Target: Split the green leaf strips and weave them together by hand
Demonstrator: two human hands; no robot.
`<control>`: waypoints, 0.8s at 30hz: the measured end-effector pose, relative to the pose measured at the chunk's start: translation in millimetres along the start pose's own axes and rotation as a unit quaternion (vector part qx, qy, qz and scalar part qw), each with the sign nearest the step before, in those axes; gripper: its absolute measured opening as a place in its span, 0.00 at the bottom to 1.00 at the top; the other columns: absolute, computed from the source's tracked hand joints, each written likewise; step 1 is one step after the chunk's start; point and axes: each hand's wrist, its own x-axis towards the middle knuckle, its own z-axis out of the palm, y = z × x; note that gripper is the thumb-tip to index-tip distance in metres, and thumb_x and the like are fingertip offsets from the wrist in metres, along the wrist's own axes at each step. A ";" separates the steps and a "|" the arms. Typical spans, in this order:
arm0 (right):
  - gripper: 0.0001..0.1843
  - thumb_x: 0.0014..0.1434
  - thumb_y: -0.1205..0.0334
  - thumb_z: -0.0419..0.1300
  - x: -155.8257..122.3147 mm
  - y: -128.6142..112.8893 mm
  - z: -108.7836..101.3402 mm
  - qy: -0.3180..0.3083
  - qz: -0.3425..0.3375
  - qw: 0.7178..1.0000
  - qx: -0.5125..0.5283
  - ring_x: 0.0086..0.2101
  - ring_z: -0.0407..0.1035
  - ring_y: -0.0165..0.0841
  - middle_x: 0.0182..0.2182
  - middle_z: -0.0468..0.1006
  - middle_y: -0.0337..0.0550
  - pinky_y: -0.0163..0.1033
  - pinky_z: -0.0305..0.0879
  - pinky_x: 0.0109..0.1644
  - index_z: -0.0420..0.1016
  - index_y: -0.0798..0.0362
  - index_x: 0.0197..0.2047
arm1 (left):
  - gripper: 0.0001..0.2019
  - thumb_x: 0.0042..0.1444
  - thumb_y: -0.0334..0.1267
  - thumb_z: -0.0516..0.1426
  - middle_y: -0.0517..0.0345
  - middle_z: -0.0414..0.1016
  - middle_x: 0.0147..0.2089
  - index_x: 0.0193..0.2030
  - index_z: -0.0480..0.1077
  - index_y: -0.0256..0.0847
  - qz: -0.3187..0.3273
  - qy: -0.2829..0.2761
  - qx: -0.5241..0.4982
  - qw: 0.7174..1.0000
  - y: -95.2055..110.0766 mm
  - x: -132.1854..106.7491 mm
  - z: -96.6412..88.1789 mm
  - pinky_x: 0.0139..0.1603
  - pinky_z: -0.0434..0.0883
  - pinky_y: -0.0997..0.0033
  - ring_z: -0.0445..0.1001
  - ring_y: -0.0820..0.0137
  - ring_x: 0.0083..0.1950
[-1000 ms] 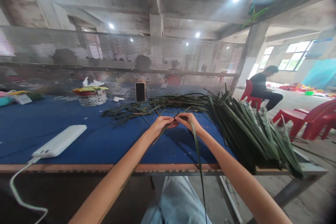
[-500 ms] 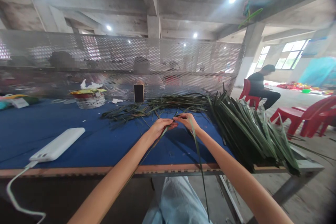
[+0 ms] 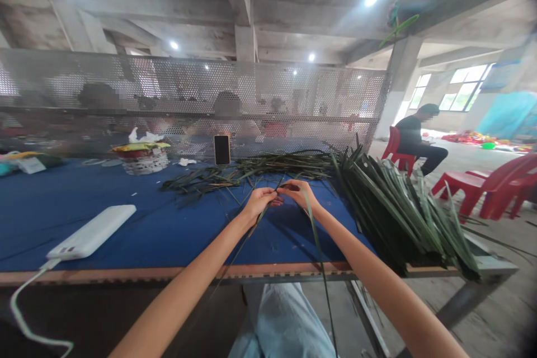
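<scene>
My left hand and my right hand meet above the blue table, both pinched on one long green leaf strip. The strip bends at my fingertips. One end hangs down past the table's front edge toward my lap, and the other runs back under my left forearm. Loose leaf strips lie on the cloth just beyond my hands.
A big pile of long green leaves overhangs the table's right end. A white power bank with a cable lies at the left; a phone leans on the perforated screen; a small basket stands at the back left. Red plastic chairs and a seated person are at the right.
The view dipped slightly. My hands stay together on the strip, the left one shifting a little toward the right.
</scene>
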 end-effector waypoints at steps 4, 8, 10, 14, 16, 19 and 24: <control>0.16 0.48 0.49 0.65 -3.1 -2.8 1.8 -0.007 -0.010 1.000 0.004 0.29 0.70 0.33 0.26 0.78 0.41 0.37 0.65 0.37 0.79 0.54 0.31 | 0.09 0.47 0.38 0.64 0.52 0.79 0.27 0.30 0.72 0.34 0.022 -0.002 0.015 1.000 3.1 -2.9 0.6 0.37 0.74 0.68 0.78 0.66 0.30; 0.14 0.48 0.51 0.66 -4.8 -3.7 3.1 0.012 -0.013 1.000 0.020 0.30 0.70 0.33 0.27 0.78 0.42 0.38 0.65 0.38 0.79 0.54 0.30 | 0.11 0.45 0.40 0.65 0.51 0.79 0.28 0.30 0.72 0.34 0.033 -0.020 0.016 0.999 6.0 -5.4 1.6 0.39 0.74 0.67 0.79 0.65 0.31; 0.14 0.47 0.51 0.66 -4.3 -2.7 3.5 0.016 -0.015 1.000 0.019 0.29 0.70 0.32 0.26 0.78 0.42 0.38 0.65 0.38 0.79 0.54 0.30 | 0.11 0.44 0.39 0.65 0.51 0.80 0.29 0.30 0.72 0.34 0.035 -0.023 0.021 0.999 7.3 -6.2 2.2 0.41 0.74 0.66 0.79 0.65 0.32; 0.14 0.47 0.51 0.66 -2.9 -0.3 4.1 0.016 -0.013 1.000 0.019 0.28 0.68 0.32 0.25 0.77 0.41 0.37 0.64 0.36 0.78 0.55 0.29 | 0.08 0.43 0.35 0.64 0.51 0.80 0.28 0.30 0.72 0.34 0.032 -0.019 0.035 0.999 9.0 -7.0 3.1 0.42 0.74 0.64 0.79 0.65 0.32; 0.15 0.47 0.50 0.66 -3.1 -0.3 4.5 0.012 -0.016 1.000 0.016 0.28 0.68 0.31 0.25 0.76 0.41 0.37 0.63 0.36 0.78 0.55 0.29 | 0.07 0.43 0.34 0.63 0.51 0.79 0.28 0.30 0.72 0.34 0.032 -0.015 0.041 0.999 9.5 -7.1 3.5 0.42 0.74 0.64 0.79 0.64 0.31; 0.14 0.49 0.51 0.65 -5.1 -3.5 5.1 0.028 -0.042 0.999 -0.013 0.28 0.66 0.31 0.25 0.75 0.41 0.36 0.62 0.35 0.80 0.54 0.30 | 0.07 0.42 0.34 0.63 0.52 0.79 0.26 0.29 0.72 0.34 0.032 0.000 0.039 0.999 10.1 -7.2 4.0 0.42 0.74 0.62 0.79 0.63 0.31; 0.11 0.53 0.53 0.63 -11.2 -14.5 3.0 0.035 -0.081 0.993 -0.081 0.30 0.67 0.30 0.30 0.74 0.42 0.34 0.61 0.32 0.81 0.51 0.34 | 0.06 0.43 0.32 0.62 0.52 0.79 0.26 0.30 0.71 0.35 0.029 0.012 0.007 0.999 10.8 -7.3 3.6 0.44 0.74 0.61 0.79 0.63 0.32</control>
